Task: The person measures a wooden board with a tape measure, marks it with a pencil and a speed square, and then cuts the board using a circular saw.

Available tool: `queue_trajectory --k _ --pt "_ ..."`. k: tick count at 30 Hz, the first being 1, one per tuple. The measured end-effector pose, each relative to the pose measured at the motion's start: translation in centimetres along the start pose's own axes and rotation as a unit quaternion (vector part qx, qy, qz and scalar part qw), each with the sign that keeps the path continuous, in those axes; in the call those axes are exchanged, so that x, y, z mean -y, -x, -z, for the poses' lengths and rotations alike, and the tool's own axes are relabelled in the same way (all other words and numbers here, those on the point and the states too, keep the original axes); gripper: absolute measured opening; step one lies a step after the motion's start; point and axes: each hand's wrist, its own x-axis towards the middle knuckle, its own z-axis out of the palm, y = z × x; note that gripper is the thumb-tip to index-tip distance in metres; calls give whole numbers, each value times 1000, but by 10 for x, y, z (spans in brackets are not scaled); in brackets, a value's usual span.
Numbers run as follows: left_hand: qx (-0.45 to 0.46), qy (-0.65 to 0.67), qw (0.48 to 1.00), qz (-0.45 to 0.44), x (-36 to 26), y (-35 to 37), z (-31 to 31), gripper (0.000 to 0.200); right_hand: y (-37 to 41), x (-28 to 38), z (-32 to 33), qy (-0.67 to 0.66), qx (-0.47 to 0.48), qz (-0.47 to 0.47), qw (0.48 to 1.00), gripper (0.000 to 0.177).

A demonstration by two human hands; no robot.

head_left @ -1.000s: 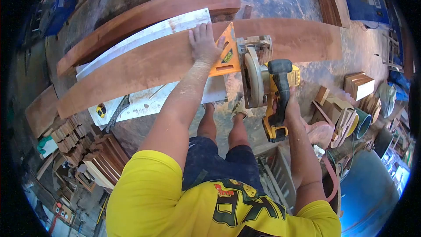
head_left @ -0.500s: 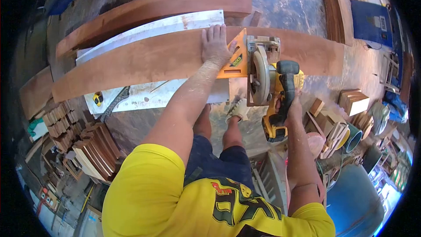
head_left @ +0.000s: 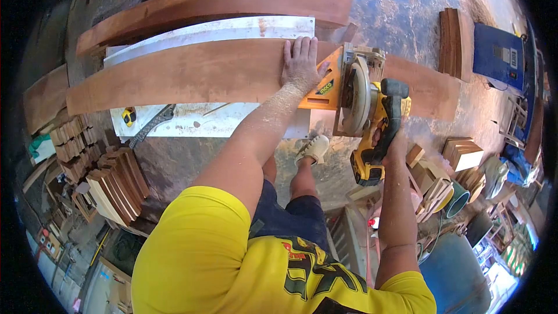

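Note:
A long, slightly curved wooden board (head_left: 192,75) lies across the white panels. My left hand (head_left: 301,68) is flat on it with fingers stretched forward, the thumb reaching over an orange speed square (head_left: 326,87). Against the square's right side sits the base of a yellow and black circular saw (head_left: 361,96), which rests on the board. My right hand (head_left: 395,142) is wrapped round the saw's rear handle, just above the battery. The blade and the line under the saw are hidden. Sawdust clings to my left forearm.
Behind the board lies another curved plank (head_left: 221,7). A tape measure (head_left: 128,117) rests on the white panel (head_left: 197,125) near a dark slotted tool (head_left: 152,126). Stacked wood pieces (head_left: 119,183) stand at left, more offcuts (head_left: 433,183) at right. A blue case (head_left: 497,55) sits far right.
The saw has slid slightly forward along the square. My left hand and the square keep their place on the board; the whole view has shifted and turned a little.

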Motion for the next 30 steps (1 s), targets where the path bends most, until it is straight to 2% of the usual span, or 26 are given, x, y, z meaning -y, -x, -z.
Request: queue_trajectory --k 8,14,23,26,28,30 --pt "26 -7 1000 7 -1 -2 8 69 -15 21 -14 21 -5 20 1000 71" --pt "9 -17 1000 3 0 0 5 70 -20 37 -28 20 1 22 1000 71" --pt "11 4 1000 3 -1 -1 7 70 -39 59 -41 25 47 65 996 69" --pt "21 -20 1000 -1 0 -1 5 70 -58 77 -49 10 46 48 998 68" --pt "19 -20 1000 -1 0 -2 6 70 -77 98 -63 41 41 95 994 68" --pt "19 -20 1000 -3 -2 -1 7 71 -94 130 -85 31 54 99 993 68"
